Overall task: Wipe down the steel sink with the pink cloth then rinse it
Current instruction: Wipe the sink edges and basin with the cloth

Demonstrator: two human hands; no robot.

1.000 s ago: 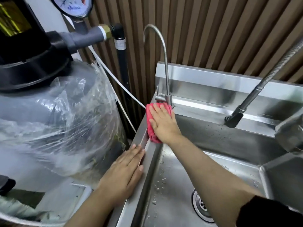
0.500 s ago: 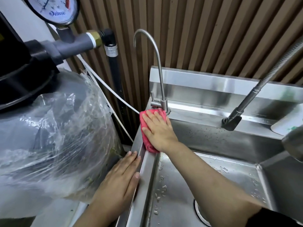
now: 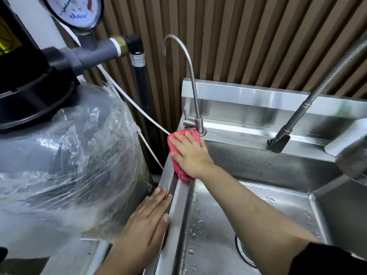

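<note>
R hand [image 3: 191, 155]: fingers [image 3: 179, 141] straight, spread, flat, pressing the pink cloth [image 3: 179, 169] down; nothing pinched.

Risk, my guess: w/ no real grip, the cloth could slip from under the palm into the basin. Fingertips might also bump the gooseneck faucet [image 3: 191, 76] lever or snag the white tube [image 3: 139, 110] left of it.

Cloth sits bunched under fingers & palm, poking out past the fingertips, on the steel sink [image 3: 176, 211] rim just in front of the faucet base.

L hand [image 3: 148, 221] lies flat on the rim, nearer the person.
</note>
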